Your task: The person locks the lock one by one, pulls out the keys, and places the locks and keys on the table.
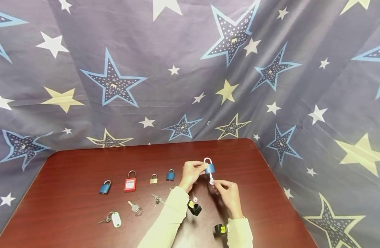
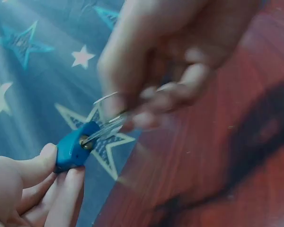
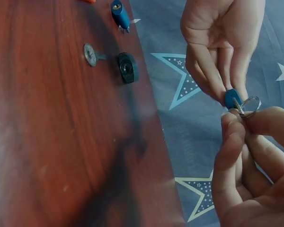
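My left hand holds a blue padlock by its body above the right part of the table, its shackle pointing up. In the left wrist view, thumb and fingers pinch the body, and the brass keyhole shows at its bottom. A silver key stands at that keyhole, its tip hidden in the lock. My right hand pinches the key's head from below; this hand is blurred in the left wrist view. From the right wrist, a metal key ring shows at the fingertips.
On the dark red table stand a blue padlock, a red padlock, a brass padlock and another blue padlock. Nearer lie tagged keys, ringed keys, more keys and a single key.
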Motion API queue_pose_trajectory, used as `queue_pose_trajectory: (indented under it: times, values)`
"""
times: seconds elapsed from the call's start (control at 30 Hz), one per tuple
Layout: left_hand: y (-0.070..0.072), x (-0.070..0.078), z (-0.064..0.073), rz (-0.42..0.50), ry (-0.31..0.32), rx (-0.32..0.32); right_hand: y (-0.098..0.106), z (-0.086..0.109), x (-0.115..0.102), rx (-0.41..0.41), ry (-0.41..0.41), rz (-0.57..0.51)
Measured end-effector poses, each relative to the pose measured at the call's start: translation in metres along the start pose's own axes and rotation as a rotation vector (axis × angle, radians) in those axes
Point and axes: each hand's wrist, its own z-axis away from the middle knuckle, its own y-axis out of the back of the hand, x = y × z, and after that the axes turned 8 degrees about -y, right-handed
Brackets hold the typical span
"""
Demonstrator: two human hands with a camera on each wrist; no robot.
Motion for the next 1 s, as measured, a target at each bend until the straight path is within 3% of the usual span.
queue_pose_trajectory:
  times: [0.1,0.2,0.33,0.47,0.63,0.8,1.0]
  values:
    - [0.005,0.0,-0.005,-0.017,0.0,0.054,0.001,0.0,0.003,-0.022,-0.002,0.052]
    - [0.007,-0.003,-0.009,-0.096,0.004,0.038,0.003,-0.004,0.009,-0.025,-0.005,0.187]
    - [0.002,-0.014,-0.011,-0.251,0.018,-0.013,0.008,-0.011,0.022,-0.052,-0.028,0.418]
    - [-0.005,-0.026,-0.012,-0.458,0.008,0.007,0.01,-0.016,0.031,-0.082,-0.051,0.564]
    - [-0.011,-0.037,-0.017,-0.653,-0.02,0.075,0.011,-0.019,0.031,-0.045,-0.068,0.642]
    - [-0.012,-0.044,-0.019,-0.694,0.019,0.099,0.012,-0.018,0.029,-0.051,-0.077,0.666]
    - [-0.015,-0.047,-0.022,-0.721,0.003,0.091,0.014,-0.019,0.03,-0.036,-0.084,0.671]
